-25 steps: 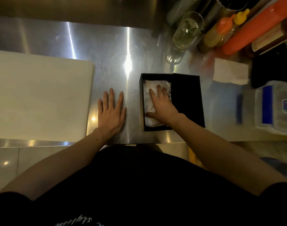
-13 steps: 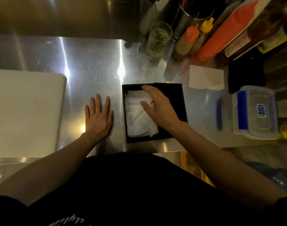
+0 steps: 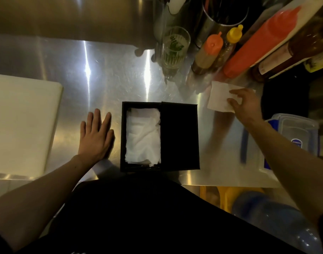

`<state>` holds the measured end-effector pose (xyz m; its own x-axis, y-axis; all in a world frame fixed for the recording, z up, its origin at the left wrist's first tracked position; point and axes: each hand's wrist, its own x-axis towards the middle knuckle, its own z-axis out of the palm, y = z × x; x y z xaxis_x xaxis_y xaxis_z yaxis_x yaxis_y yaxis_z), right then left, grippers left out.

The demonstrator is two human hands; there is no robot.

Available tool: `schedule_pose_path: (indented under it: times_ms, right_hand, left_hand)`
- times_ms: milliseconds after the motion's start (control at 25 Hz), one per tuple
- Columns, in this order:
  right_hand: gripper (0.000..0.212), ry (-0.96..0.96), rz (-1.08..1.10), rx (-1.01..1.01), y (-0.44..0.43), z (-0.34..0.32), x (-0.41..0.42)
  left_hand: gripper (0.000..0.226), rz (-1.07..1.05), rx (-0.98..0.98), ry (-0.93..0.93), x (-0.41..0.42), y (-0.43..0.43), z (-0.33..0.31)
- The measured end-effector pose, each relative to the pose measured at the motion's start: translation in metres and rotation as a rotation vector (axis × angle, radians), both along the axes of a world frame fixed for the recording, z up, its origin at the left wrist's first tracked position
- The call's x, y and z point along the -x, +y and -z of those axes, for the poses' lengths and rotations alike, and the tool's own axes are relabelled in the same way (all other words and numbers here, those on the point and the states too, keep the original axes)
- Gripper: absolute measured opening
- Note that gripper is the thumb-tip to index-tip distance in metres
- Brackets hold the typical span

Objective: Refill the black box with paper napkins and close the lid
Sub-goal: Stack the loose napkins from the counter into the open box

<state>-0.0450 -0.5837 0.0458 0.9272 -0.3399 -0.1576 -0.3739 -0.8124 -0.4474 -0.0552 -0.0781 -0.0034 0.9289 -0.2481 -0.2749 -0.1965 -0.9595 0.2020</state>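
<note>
- The black box (image 3: pixel 159 136) sits at the centre of the frame on the steel table (image 3: pixel 105 83), near its front edge. Its left half is open and its right half is dark, which I take to be the lid (image 3: pixel 180 136) lying over that side; how it is attached, I cannot tell.
- Crumpled paper napkins (image 3: pixel 143 138) fill the open left half, reaching close to the rim.
- Your left hand (image 3: pixel 95 138) lies flat and open on the table just left of the box, fingers spread, holding nothing and not touching the box.
- Your right hand (image 3: pixel 244 105) is out at the right of the frame, fingers curled down onto a loose white napkin (image 3: pixel 218 99) that lies on the table near the sauce bottles (image 3: pixel 256 50). It looks like a pinch at the napkin's right edge, but the sheet is not clearly off the surface yet.
- I judge you are in the refilling step: fetching one more napkin, with closing the lid yet to come.
- The next move calls for a firm pinch on that sheet, then carrying it left across the lid to the open half.
- Lay it over the pile and press it below the rim, so nothing catches when the lid closes.
- Keep your forearm clear of the plastic container (image 3: pixel 294 136) at the right edge and the glass (image 3: pixel 174 46) behind the box.
</note>
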Motion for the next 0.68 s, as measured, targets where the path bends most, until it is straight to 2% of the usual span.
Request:
schedule_pose_path:
  times_ms: [400,680]
  right_hand:
    - [0.029,0.067,0.011,0.046,-0.016,0.019,-0.011]
    - [0.016,0.028,0.143,-0.114,0.007,0.019,0.000]
  left_hand:
    - [0.062,0.000,-0.042,-0.009,-0.003,-0.003,0.000]
    - [0.064,-0.013,-0.007,0.011,-0.003,-0.005,-0.003]
